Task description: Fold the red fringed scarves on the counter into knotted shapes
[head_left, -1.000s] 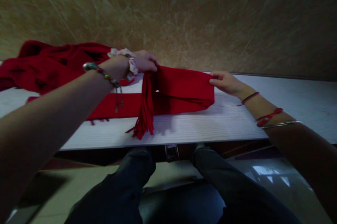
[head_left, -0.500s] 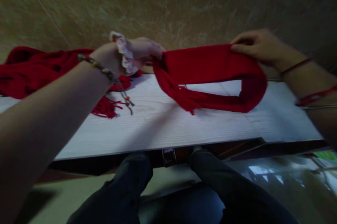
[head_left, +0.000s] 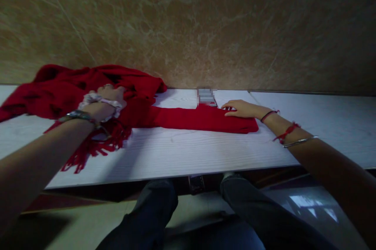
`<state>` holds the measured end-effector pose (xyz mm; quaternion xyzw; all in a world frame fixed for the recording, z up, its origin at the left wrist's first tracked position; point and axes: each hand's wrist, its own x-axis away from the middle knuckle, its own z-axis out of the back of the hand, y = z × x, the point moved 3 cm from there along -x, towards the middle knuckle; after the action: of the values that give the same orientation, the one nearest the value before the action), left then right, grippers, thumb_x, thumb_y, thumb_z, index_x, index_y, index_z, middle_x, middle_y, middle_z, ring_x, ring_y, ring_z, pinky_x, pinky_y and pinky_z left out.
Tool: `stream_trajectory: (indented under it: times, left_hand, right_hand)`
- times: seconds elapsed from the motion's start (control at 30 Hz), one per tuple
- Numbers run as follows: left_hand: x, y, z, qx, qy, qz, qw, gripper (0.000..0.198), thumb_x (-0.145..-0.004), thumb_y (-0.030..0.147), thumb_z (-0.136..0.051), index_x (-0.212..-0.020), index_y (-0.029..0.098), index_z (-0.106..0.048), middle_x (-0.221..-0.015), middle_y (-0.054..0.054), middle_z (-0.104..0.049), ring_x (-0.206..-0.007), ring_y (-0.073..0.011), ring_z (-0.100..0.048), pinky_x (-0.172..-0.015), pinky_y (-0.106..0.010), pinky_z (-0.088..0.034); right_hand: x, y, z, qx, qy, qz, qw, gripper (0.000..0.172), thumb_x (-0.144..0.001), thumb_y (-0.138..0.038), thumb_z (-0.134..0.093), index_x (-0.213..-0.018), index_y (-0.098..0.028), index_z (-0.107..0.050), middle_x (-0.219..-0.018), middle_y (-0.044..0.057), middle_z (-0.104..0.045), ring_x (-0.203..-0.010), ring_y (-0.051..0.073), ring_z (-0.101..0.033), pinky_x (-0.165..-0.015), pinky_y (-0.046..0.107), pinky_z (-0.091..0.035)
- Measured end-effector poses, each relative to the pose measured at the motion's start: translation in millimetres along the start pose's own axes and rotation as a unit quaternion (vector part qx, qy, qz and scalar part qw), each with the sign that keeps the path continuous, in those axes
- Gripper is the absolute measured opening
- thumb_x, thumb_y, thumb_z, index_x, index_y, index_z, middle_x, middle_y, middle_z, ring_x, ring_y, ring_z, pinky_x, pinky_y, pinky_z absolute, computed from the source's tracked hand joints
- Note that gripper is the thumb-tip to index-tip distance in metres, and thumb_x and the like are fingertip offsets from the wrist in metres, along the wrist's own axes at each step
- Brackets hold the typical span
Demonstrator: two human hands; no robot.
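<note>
A red scarf [head_left: 190,118] lies as a folded, flat strip along the white wood-grain surface. Resting on the strip's right end is my right hand [head_left: 242,109], its fingers apart and lying on the cloth. My left hand [head_left: 111,95] is at the other end, over bunched red cloth [head_left: 64,89]; its fingers curl into the fabric and their tips are hidden. A red fringe [head_left: 96,146] spreads below my left wrist. Whether strip and bunched cloth are one piece I cannot tell.
A small blurred grey rectangular item [head_left: 206,96] lies just behind the strip, near the wall. The brown marbled wall [head_left: 188,30] borders the white tabletop [head_left: 182,152] at the back. My legs are below its front edge.
The looped red strip that both hands held up now lies flat on the surface. My left hand has moved left onto the bunched cloth; my right hand has come down and its fingers have loosened.
</note>
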<state>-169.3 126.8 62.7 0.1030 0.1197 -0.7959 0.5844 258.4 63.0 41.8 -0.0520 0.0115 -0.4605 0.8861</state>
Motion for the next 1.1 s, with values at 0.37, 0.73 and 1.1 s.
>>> stream_trajectory:
  times: [0.37,0.73,1.1]
  left_hand:
    - [25,185,-47.4,0.019,-0.143,-0.117,0.983,0.048,-0.092,0.040,-0.027,-0.137,0.023,-0.028,-0.141,-0.007,-0.030,-0.130,-0.0257,-0.026,-0.103,-0.041,-0.027]
    - [24,174,-52.0,0.022,-0.146,-0.140,0.979,0.053,-0.093,0.042,-0.022,-0.139,0.017,-0.024,-0.142,-0.009,-0.027,-0.131,-0.0282,-0.023,-0.105,-0.039,-0.021]
    - [22,133,-60.6,0.020,-0.167,-0.157,0.973,0.053,-0.091,0.041,-0.019,-0.137,0.015,-0.028,-0.141,-0.012,-0.029,-0.130,-0.0280,-0.024,-0.104,-0.042,-0.023]
  right_hand:
    - [25,12,1,-0.062,-0.089,-0.059,0.992,0.044,-0.076,-0.050,-0.048,-0.099,-0.014,-0.061,-0.098,0.011,-0.065,-0.086,0.022,-0.058,-0.078,0.034,-0.043]
    - [88,42,41,-0.246,0.090,-0.184,0.947,0.048,-0.066,-0.055,-0.055,-0.099,-0.020,-0.059,-0.059,-0.002,-0.059,-0.056,0.014,-0.054,-0.053,0.028,-0.042]
    - [109,45,42,-0.114,-0.102,-0.150,0.977,0.064,-0.062,-0.052,-0.062,-0.118,-0.023,-0.055,-0.097,0.005,-0.067,-0.087,0.024,-0.062,-0.072,0.034,-0.049]
